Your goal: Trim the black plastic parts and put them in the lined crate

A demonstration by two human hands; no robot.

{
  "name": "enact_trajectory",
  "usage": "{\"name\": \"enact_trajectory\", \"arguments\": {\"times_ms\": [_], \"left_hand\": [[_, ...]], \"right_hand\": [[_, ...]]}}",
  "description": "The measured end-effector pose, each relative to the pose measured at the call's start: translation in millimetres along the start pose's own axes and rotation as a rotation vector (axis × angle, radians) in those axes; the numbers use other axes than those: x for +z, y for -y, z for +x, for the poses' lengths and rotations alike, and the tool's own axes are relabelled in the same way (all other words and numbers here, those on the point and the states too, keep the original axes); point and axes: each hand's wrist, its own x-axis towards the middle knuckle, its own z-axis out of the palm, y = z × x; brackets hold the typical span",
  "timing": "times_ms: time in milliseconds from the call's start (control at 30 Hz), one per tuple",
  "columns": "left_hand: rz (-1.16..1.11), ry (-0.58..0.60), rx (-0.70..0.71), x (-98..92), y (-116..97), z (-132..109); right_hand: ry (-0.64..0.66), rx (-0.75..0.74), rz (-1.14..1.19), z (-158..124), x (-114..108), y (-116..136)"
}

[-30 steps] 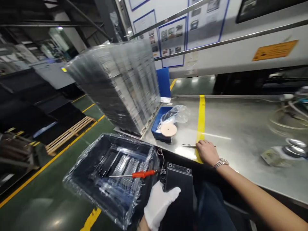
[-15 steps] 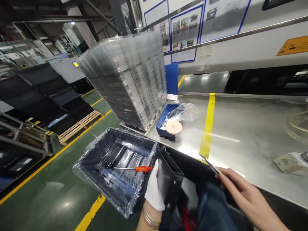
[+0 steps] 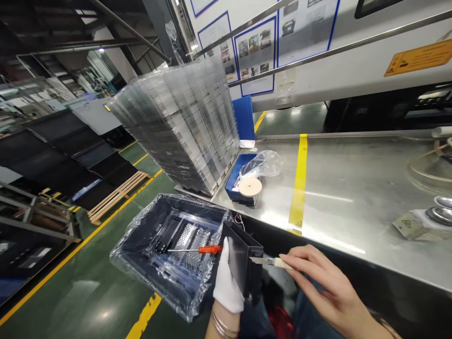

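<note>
My left hand [image 3: 228, 285], in a white glove, is closed around a black plastic part [image 3: 242, 259] with flat faces, its thumb along the near face. My bare right hand [image 3: 325, 287] pinches the pale handle of a small knife [image 3: 270, 262]. The blade points left and its tip is at the right edge of the black part; whether it touches I cannot tell. A screwdriver [image 3: 210, 249] with an orange-red handle appears over the bin, its handle end beside my gloved thumb. The fingers under the black part are hidden.
A dark bin [image 3: 132, 235] lined with clear plastic, holding black parts, stands at left. Behind it rises a tall stack of clear trays [image 3: 187, 127]. On the metal table [image 3: 339, 183] are a blue box [image 3: 233, 181], a round pale disc [image 3: 250, 187] and yellow tape [image 3: 299, 183].
My right hand has moved left from the table edge, bringing the knife to the black part. My left hand keeps its hold on the part. The view has shifted slightly.
</note>
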Motion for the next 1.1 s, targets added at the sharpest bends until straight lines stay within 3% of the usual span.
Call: {"name": "enact_trajectory", "arguments": {"times_ms": [100,167,267,333,467,600,767,900,1000,1100], "left_hand": [[-0.108,0.039,-0.006,0.5,-8,-2],[-0.125,0.160,0.028,-4.1,-14,-4],[-0.155,0.445,0.111,-14.5,-19,-6],[-0.167,0.500,0.139,-20.8,-19,-9],[-0.169,0.300,0.061,-28.7,-18,-13],[-0.195,0.067,0.100,-31.8,-19,-16],[-0.162,-0.006,0.057,-30.8,-18,-16],[-0.157,-0.106,0.102,-29.3,-21,-15],[-0.140,-0.150,0.094,-26.2,-19,-17],[-0.123,-0.032,0.034,-21.1,-7,-19]], "right_hand": [[-0.108,0.075,-0.121,-2,-16,-3],[-0.106,0.112,-0.165,-3,-27,1],[0.063,0.124,-0.078,-2,-32,15],[0.201,0.156,0.019,-2,-28,26],[0.338,0.207,0.120,-4,-15,34],[0.430,0.204,0.161,-6,-14,32],[0.386,0.218,0.144,-7,-14,34],[0.486,0.269,0.196,-10,-17,35],[0.371,0.362,0.199,-8,-16,29],[0.194,0.456,0.179,1,-5,21]]}}
